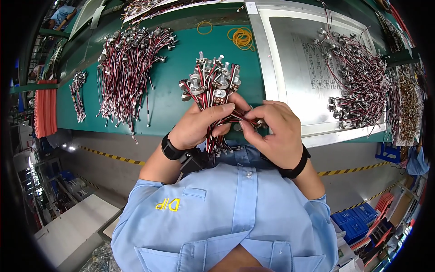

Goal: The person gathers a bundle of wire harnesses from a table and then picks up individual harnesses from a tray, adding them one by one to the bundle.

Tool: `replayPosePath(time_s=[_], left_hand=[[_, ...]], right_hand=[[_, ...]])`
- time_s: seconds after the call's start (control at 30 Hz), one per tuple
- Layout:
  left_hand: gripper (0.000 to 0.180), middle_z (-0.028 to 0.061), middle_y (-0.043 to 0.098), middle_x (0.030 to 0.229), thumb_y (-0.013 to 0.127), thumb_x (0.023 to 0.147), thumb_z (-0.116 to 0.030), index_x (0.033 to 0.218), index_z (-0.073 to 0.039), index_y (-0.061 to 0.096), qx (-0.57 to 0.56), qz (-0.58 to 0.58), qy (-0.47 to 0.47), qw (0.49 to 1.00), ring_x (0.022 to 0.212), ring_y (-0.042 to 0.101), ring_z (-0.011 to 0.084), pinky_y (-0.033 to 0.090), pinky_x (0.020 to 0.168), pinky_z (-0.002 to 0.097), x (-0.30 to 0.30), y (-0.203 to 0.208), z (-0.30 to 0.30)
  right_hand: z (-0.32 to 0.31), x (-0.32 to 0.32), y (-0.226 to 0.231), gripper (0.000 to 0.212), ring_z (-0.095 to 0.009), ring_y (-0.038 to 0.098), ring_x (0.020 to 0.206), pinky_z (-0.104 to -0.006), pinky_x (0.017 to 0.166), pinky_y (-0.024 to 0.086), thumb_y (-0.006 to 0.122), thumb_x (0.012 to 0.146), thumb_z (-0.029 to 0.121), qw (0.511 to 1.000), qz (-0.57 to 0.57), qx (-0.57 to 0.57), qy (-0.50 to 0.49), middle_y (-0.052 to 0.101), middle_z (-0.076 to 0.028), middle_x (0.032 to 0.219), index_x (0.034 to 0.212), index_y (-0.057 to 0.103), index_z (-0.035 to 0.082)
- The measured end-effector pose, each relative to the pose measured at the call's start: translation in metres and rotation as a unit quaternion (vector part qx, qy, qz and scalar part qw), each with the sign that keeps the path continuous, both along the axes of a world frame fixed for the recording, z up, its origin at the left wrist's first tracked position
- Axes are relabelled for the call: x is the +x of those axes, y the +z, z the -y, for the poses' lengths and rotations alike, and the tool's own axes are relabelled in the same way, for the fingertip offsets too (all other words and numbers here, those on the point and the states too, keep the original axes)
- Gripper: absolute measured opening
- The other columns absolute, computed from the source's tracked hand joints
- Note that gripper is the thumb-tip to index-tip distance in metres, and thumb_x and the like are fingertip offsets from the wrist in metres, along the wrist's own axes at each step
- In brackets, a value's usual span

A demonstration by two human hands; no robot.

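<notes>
My left hand is closed round a bundle of wired potentiometers, their metal shafts and round bodies fanned out above my thumb. Red, black and white wires hang below that hand toward my shirt. Just to its right, the thumb and forefinger of my right hand pinch some of the red and black wires that run across from the bundle. A small component end shows by those fingertips; its details are too small to make out.
A large pile of wired potentiometers lies left on the green table, beside a smaller bunch. Yellow rubber bands lie at the back. To the right, a metal-framed panel carries another pile.
</notes>
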State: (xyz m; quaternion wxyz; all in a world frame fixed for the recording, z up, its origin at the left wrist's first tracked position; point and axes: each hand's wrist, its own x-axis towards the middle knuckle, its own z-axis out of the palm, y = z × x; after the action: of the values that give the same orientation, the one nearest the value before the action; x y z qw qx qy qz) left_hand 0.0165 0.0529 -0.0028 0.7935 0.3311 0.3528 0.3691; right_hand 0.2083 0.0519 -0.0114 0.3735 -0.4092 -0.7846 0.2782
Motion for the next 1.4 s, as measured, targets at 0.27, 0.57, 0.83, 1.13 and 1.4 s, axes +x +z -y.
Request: replayPosePath(time_s=[0.27, 0.57, 0.83, 1.13, 1.4], left_hand=[[0.024, 0.0019, 0.050, 0.064, 0.052, 0.092, -0.020, 0.097, 0.003, 0.057, 0.000, 0.180, -0.055, 0.982, 0.040, 0.034, 0.0032, 0.029, 0.043, 0.0203, -0.009, -0.011, 0.001], [0.029, -0.0019, 0.041, 0.054, 0.056, 0.091, -0.023, 0.088, 0.006, 0.058, -0.001, 0.186, -0.163, 0.969, 0.039, 0.032, 0.0029, 0.027, 0.041, 0.0211, -0.012, -0.003, -0.001], [0.024, -0.0022, 0.042, 0.057, 0.056, 0.091, -0.019, 0.092, 0.005, 0.057, -0.044, 0.080, -0.044, 0.995, 0.042, 0.032, 0.0027, 0.025, 0.041, 0.0209, -0.016, -0.002, 0.001], [0.016, -0.0033, 0.046, 0.061, 0.057, 0.090, -0.014, 0.092, 0.001, 0.056, -0.095, 0.003, 0.078, 0.992, 0.043, 0.030, 0.0021, 0.023, 0.041, 0.0208, -0.015, -0.006, -0.002], [0.015, -0.0057, 0.037, 0.052, 0.055, 0.090, -0.014, 0.091, 0.001, 0.055, -0.047, -0.030, 0.047, 0.997, 0.038, 0.025, 0.0025, 0.020, 0.040, 0.0212, -0.012, -0.004, -0.003]], right_hand=[[-0.005, 0.010, -0.008, 0.019, -0.015, 0.061, 0.075, -0.0273, 0.077, 0.048, 0.073, 0.072, 0.007, 0.899, -0.184, -0.384, 0.099, 0.063, -0.005, 0.084, 0.085, 0.059, 0.002], [-0.036, 0.010, 0.010, 0.026, -0.014, 0.060, 0.092, -0.0270, 0.083, 0.048, 0.065, 0.082, 0.006, 0.902, -0.316, -0.293, 0.015, 0.062, -0.009, 0.101, 0.105, 0.056, -0.002], [-0.028, 0.021, 0.001, 0.040, -0.014, 0.062, 0.088, -0.0252, 0.078, 0.051, 0.070, 0.075, -0.004, 0.901, -0.331, -0.277, 0.041, 0.062, -0.011, 0.100, 0.111, 0.054, -0.002], [-0.023, 0.029, -0.002, 0.045, -0.013, 0.061, 0.082, -0.0259, 0.078, 0.050, 0.069, 0.069, -0.009, 0.945, -0.241, -0.214, 0.061, 0.060, -0.006, 0.089, 0.110, 0.054, -0.001], [-0.024, 0.032, -0.004, 0.048, -0.014, 0.060, 0.085, -0.0285, 0.080, 0.050, 0.070, 0.067, -0.010, 0.946, -0.256, -0.195, 0.050, 0.059, -0.006, 0.090, 0.111, 0.054, -0.001]])
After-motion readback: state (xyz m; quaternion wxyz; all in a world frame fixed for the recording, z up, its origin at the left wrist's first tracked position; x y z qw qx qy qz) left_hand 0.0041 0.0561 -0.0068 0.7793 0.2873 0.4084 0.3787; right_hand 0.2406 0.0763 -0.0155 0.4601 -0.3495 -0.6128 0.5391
